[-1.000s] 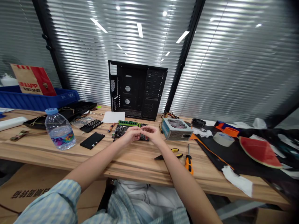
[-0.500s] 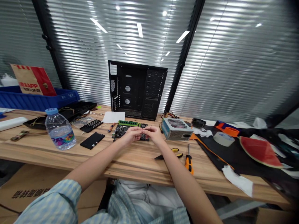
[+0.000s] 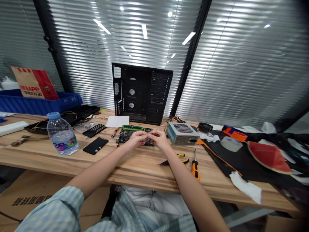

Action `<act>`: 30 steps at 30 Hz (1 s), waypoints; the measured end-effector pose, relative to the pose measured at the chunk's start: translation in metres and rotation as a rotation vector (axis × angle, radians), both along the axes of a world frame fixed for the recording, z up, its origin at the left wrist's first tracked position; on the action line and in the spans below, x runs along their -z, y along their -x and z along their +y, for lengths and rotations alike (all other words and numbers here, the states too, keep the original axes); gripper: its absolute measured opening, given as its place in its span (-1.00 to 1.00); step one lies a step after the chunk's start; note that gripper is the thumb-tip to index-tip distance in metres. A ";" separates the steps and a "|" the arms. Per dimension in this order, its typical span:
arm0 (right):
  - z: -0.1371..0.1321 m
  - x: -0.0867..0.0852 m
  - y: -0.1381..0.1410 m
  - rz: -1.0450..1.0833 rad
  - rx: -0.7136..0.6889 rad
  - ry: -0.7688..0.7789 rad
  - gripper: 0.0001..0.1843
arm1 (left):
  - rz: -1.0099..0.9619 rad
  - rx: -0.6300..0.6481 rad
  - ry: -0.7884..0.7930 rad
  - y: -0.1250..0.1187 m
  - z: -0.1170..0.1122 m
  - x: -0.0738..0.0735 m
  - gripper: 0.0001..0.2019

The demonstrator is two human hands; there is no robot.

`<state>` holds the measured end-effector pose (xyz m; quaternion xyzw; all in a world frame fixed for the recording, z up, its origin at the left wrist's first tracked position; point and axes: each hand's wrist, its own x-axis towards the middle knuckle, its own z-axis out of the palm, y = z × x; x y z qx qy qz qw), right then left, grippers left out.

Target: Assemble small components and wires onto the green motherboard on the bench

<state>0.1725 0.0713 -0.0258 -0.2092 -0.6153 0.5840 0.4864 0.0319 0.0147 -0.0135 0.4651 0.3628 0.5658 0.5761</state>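
My left hand [image 3: 138, 139] and my right hand [image 3: 157, 138] meet over a motherboard [image 3: 123, 137], fingertips pinched together. A thin, wire-like strand [image 3: 154, 131] shows above the right fingers; whatever else lies between the fingertips is too small and hidden to make out. A green memory stick [image 3: 134, 127] stands along the board's far edge, and my hands cover its near right part. Beneath my right forearm are yellow-and-black pliers [image 3: 180, 159]. An orange-handled screwdriver [image 3: 195, 167] lies to their right.
An open black computer case [image 3: 137, 93] stands behind the board. To the right sits a power supply [image 3: 182, 132], then a watermelon slice [image 3: 267, 157] on black cloth. On the left are a black drive [image 3: 95, 145], a water bottle [image 3: 62, 137] and a blue bin [image 3: 38, 104].
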 end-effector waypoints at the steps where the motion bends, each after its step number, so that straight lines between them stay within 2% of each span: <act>1: -0.001 -0.001 0.000 0.000 -0.003 0.002 -0.75 | 0.002 0.003 -0.004 0.000 0.000 0.000 -0.66; 3: -0.004 -0.003 -0.001 0.016 -0.006 0.003 -0.73 | 0.011 -0.007 -0.019 0.000 0.002 0.001 -0.67; 8: -0.006 -0.012 -0.006 0.170 0.041 0.034 -0.50 | 0.114 -0.094 -0.077 0.005 0.008 0.008 -0.66; 12: -0.003 -0.015 -0.009 0.189 0.089 0.073 -0.59 | 0.168 -0.122 -0.079 0.007 0.012 0.012 -0.65; 17: -0.006 -0.013 -0.004 0.053 0.073 0.034 -0.59 | 0.140 -0.132 -0.087 0.005 0.010 0.010 -0.64; 22: -0.007 -0.011 0.000 -0.039 0.129 0.010 -0.63 | 0.166 -0.140 -0.100 0.005 0.011 0.010 -0.64; 30: -0.004 -0.010 0.000 -0.026 0.128 0.037 -0.61 | 0.113 -0.139 -0.063 0.004 0.010 0.009 -0.63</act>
